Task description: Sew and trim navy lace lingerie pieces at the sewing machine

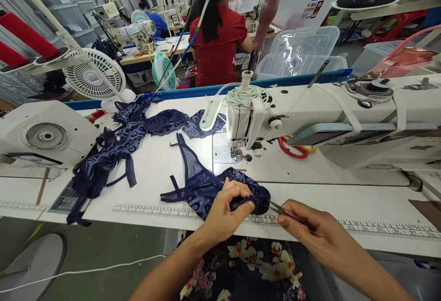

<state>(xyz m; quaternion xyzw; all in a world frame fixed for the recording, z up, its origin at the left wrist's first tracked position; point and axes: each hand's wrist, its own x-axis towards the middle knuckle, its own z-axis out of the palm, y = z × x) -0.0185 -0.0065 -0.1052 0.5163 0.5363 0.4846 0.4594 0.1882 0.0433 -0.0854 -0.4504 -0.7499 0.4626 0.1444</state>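
A navy lace bra (203,200) lies at the front edge of the sewing table, its sheer straps and side pieces spread to the left. My left hand (230,204) is closed on its right end, thumb and fingers pinching a bunched fold of the cup. In my right hand (310,223) is a slim tool (276,207) with a metal tip and a dark pinkish handle; its exact kind is mostly hidden by my fingers. The metal tip touches or passes behind the bra's right edge; I cannot tell which. Just beyond the fabric stands the sewing machine's needle head (243,122).
More navy lace pieces (117,149) are heaped at the left, beside another white machine (48,135). Red-handled scissors (292,149) lie under the machine arm. A printed ruler (148,210) runs along the front edge. A person in red (220,48) sits beyond the table.
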